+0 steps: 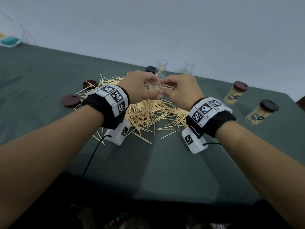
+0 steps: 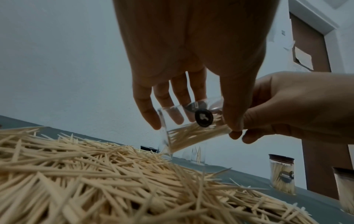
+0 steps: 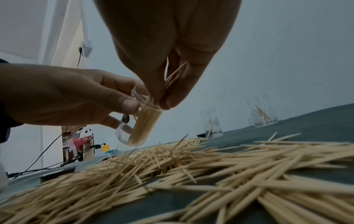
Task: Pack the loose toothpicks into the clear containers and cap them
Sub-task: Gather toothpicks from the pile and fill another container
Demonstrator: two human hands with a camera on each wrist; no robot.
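A big pile of loose toothpicks (image 1: 148,113) lies on the green cloth. My left hand (image 1: 145,90) holds a clear container (image 2: 191,133) tilted above the pile, fingers and thumb wrapped round its wall. It is partly filled with toothpicks, and a round black label sits on its side. My right hand (image 1: 171,90) pinches a small bundle of toothpicks (image 3: 175,75) at the container's open mouth (image 3: 139,97), their tips reaching inside. In the head view the two hands meet over the far part of the pile.
Two nearly empty open containers (image 1: 161,66) (image 1: 189,67) stand at the table's far edge. Two full capped ones (image 1: 235,95) (image 1: 262,114) stand on the right. Loose caps lie at left (image 1: 71,100) (image 1: 90,83) and behind the pile (image 1: 151,69).
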